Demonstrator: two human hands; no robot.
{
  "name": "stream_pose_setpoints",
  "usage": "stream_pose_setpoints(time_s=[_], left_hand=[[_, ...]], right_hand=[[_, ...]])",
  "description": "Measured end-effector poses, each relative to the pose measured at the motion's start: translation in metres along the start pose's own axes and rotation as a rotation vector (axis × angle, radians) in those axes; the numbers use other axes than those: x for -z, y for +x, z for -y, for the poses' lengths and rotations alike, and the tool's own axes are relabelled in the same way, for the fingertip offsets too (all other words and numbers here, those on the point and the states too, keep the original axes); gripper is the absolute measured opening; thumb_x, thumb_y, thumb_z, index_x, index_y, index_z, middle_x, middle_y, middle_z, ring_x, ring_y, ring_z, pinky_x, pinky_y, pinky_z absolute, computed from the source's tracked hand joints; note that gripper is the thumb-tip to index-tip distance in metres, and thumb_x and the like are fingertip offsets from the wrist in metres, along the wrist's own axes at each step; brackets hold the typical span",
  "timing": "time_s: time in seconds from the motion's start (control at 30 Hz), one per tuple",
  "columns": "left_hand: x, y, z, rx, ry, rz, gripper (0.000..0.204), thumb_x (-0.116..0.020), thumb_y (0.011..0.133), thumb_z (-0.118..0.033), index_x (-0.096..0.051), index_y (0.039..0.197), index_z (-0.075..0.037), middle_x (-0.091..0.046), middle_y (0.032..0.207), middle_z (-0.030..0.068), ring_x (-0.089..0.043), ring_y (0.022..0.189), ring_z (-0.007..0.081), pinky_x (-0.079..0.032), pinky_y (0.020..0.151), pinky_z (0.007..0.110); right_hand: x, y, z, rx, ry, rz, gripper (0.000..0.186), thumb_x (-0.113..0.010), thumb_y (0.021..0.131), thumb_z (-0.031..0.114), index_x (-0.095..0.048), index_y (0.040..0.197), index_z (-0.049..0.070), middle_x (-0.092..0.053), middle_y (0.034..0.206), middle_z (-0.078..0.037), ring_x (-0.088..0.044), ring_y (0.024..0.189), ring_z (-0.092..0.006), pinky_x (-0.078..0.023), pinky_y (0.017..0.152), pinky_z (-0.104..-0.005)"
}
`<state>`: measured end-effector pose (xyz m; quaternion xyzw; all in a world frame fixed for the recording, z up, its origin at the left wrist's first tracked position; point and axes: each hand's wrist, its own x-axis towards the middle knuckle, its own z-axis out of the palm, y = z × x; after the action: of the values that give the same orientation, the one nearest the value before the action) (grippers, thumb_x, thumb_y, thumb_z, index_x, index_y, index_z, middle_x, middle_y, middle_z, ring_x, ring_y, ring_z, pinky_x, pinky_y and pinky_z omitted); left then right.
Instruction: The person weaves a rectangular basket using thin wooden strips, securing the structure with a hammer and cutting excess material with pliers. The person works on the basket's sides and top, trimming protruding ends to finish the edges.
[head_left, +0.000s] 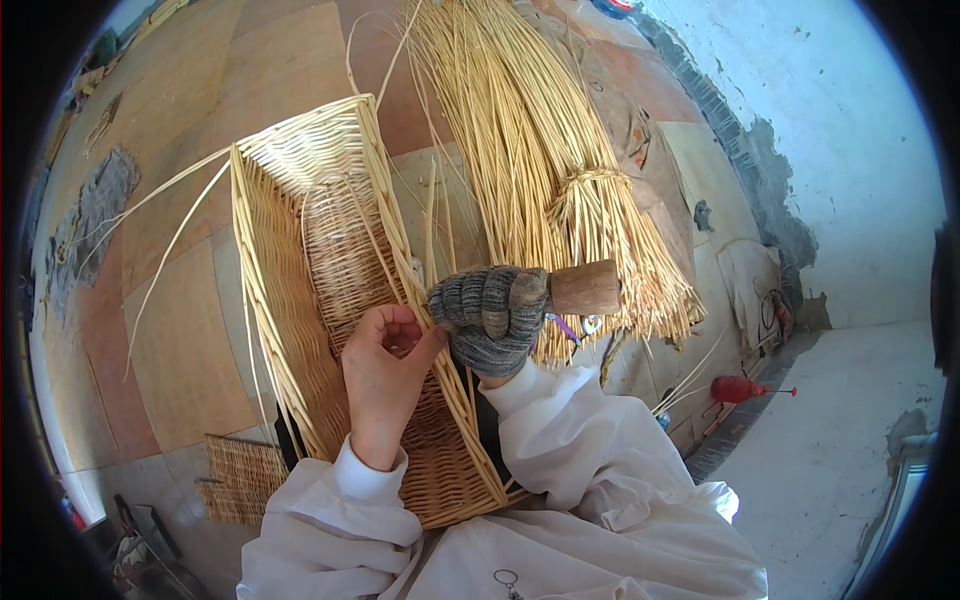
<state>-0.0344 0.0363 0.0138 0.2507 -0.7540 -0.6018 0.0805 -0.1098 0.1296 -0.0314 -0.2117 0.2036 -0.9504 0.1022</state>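
I can't see what the wooden handle point(585, 288) ends in: my gloved right hand point(492, 312) is clenched around it, covering the working end, which sits at the rim of the wicker basket point(300, 260). My bare left hand point(385, 375) pinches the same rim edge, fingers curled, just beside the glove. The basket lies tilted across my lap, its near end hidden behind my sleeves. A bundle of willow rods point(540, 170) crowds the right side; open floor lies left, with a small woven mat point(240, 478) near the lower edge.
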Motion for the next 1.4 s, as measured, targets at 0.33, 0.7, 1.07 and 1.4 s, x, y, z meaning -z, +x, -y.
stream_pose_setpoints(time_s=[0.33,0.7,1.07,1.4], left_hand=[[-0.001,0.008,0.008,0.085,-0.148,0.034,0.021,-0.073,0.071,-0.007,-0.060,0.084,0.003,-0.060,0.068,0.0025,-0.054,0.061,0.0073,-0.046,0.058,0.020],[-0.002,0.009,0.017,0.111,-0.168,0.077,0.016,-0.070,0.076,-0.002,-0.058,0.086,0.002,-0.061,0.076,0.0015,-0.056,0.067,0.0061,-0.047,0.063,0.019],[-0.006,0.007,0.015,0.091,-0.218,0.009,0.018,-0.070,0.072,-0.004,-0.057,0.082,0.002,-0.058,0.068,0.0013,-0.053,0.060,0.0071,-0.046,0.057,0.020],[-0.005,0.008,0.016,0.109,-0.247,0.016,0.020,-0.072,0.072,-0.006,-0.056,0.082,0.002,-0.059,0.068,0.0024,-0.054,0.060,0.0076,-0.046,0.057,0.021]], right_hand=[[-0.001,-0.009,-0.001,-0.022,-0.016,-0.091,0.038,-0.047,0.093,0.035,-0.046,0.066,0.008,-0.050,0.061,-0.006,-0.049,0.060,-0.0223,-0.046,0.064,-0.0398],[-0.006,-0.006,-0.001,0.009,0.020,0.010,0.044,-0.047,0.092,0.040,-0.044,0.059,0.011,-0.045,0.055,-0.002,-0.047,0.060,-0.0224,-0.043,0.067,-0.0400],[-0.006,-0.006,0.001,0.079,-0.162,0.024,0.037,-0.052,0.090,0.037,-0.048,0.064,0.010,-0.049,0.061,-0.005,-0.046,0.059,-0.0219,-0.043,0.066,-0.0394],[-0.001,-0.009,0.000,0.016,-0.050,-0.017,0.037,-0.049,0.091,0.037,-0.049,0.064,0.011,-0.051,0.062,-0.005,-0.047,0.061,-0.0234,-0.043,0.068,-0.0412]])
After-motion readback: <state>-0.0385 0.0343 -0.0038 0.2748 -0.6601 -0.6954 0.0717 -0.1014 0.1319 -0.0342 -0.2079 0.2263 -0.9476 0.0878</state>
